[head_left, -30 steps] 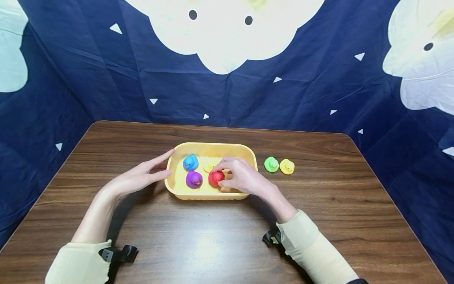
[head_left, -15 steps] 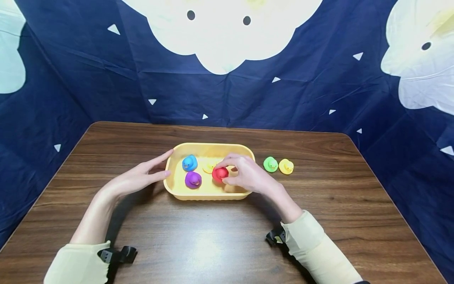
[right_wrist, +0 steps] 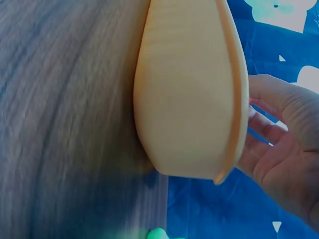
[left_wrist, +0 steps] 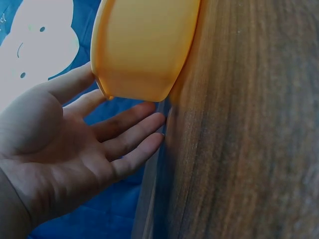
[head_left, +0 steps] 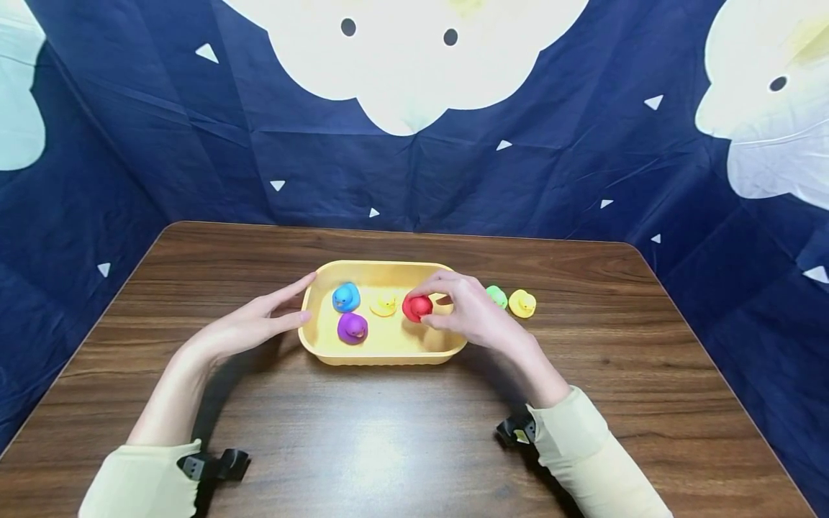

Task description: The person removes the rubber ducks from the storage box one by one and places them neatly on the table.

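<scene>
Out at 8 o'clock from the yellow tub [head_left: 383, 359], you get a pale sleeve [head_left: 139, 478] with a black gadget [head_left: 216, 465] on it, above a dark wood table [head_left: 291, 446]. Next comes the left hand [head_left: 249, 324] at 9 o'clock: fingers straight and spread apart, gripping nothing, just 2 of them, thumb and forefinger, touching that end of the tub. Inside, the blue duck [head_left: 346, 296] sits around 10 o'clock and the purple duck [head_left: 352, 328] around 8, just beside each other. A yellow duck [head_left: 383, 305] is near the middle. Then the red duck [head_left: 414, 308], toward 3 o'clock inside the tub, clamped between the thumb and fingers of the right hand [head_left: 469, 308]; can't tell if it's off the tub floor. That hand reaches over the 3 o'clock rim. Past it, also at 3, a green duck [head_left: 498, 296] is partly hidden by the hand, with a 2nd yellow duck [head_left: 522, 303] just beside it. Far off at 2 o'clock, there's a white cloud [head_left: 745, 122] on navy cloth [head_left: 557, 176].
</scene>
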`<state>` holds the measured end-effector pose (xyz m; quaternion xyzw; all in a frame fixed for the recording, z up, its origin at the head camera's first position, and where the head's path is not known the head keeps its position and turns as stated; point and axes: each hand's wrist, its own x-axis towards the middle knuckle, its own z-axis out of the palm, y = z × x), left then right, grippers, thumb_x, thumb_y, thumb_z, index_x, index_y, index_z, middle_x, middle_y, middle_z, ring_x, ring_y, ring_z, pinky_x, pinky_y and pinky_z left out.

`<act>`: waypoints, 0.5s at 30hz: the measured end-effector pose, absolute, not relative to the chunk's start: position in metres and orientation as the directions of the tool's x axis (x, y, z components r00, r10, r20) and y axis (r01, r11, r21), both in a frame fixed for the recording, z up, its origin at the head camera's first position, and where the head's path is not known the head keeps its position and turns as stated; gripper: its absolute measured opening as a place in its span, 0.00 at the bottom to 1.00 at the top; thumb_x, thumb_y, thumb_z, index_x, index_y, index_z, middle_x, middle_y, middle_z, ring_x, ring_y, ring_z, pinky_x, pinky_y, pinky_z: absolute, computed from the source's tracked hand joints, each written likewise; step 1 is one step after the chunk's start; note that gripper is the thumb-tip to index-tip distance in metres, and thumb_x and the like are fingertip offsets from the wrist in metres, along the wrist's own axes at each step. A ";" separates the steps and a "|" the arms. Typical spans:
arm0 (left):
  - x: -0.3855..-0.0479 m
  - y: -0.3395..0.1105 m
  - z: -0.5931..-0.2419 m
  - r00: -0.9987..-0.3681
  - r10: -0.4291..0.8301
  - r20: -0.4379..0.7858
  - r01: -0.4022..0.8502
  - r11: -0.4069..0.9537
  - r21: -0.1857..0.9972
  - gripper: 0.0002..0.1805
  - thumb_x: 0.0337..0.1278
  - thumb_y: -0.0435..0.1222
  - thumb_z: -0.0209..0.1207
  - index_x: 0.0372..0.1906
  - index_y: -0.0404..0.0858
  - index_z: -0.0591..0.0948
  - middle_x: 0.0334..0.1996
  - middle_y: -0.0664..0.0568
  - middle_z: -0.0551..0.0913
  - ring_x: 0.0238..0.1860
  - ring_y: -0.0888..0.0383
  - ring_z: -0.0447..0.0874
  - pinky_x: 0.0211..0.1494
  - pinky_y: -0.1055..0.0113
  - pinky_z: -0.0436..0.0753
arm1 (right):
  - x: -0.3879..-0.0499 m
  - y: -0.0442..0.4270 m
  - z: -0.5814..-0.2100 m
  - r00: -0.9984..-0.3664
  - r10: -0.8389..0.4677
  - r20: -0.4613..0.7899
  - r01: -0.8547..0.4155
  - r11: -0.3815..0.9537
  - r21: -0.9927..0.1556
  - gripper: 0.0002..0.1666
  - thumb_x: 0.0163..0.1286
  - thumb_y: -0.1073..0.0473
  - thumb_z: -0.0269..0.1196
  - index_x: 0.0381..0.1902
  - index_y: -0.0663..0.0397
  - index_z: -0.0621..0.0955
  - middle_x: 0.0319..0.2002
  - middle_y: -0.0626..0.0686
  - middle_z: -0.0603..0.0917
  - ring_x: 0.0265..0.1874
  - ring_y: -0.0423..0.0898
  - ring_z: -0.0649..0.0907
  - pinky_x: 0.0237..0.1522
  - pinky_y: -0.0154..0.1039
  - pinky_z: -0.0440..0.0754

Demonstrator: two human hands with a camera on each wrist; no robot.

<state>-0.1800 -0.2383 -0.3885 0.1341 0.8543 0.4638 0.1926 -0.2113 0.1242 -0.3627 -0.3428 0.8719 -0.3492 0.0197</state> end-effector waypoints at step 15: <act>-0.179 -0.239 -0.388 -0.895 0.390 -0.215 0.050 0.569 0.821 0.40 0.77 0.51 0.53 0.84 0.55 0.48 0.78 0.38 0.64 0.77 0.39 0.63 0.73 0.37 0.63 | -0.210 0.145 -0.351 -0.816 -0.525 0.241 -0.541 0.549 -0.637 0.19 0.59 0.65 0.75 0.49 0.46 0.89 0.44 0.46 0.86 0.48 0.43 0.84 0.53 0.44 0.87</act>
